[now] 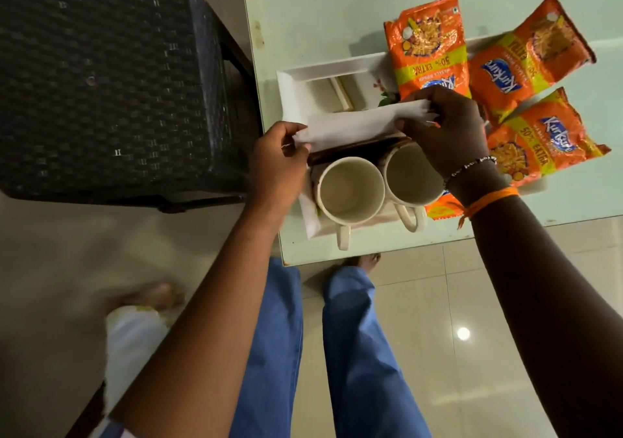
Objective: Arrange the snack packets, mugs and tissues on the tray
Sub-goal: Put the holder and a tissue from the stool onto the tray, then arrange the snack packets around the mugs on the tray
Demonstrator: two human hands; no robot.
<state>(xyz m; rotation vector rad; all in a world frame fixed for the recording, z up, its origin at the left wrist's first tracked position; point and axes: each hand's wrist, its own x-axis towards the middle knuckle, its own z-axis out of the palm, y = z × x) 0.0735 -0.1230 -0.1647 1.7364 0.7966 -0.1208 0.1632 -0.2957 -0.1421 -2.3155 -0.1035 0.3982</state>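
Two hands, your left hand (276, 157) and right hand (445, 127), pinch opposite ends of the white tissue (354, 127) above the white tray (293, 93) behind both mugs (350, 189); judged the tissue-placing step, so next lower it flat onto bare tray floor.

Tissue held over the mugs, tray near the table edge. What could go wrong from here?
1. The tissue is stretched between the left hand and right hand; pulling harder may tear it.
2. Both mugs stand at the tray front, handles overhanging toward the table edge; a lowered wrist might knock one.
3. The snack packets overlap loosely and hang past the tray rim, so they might slide off.
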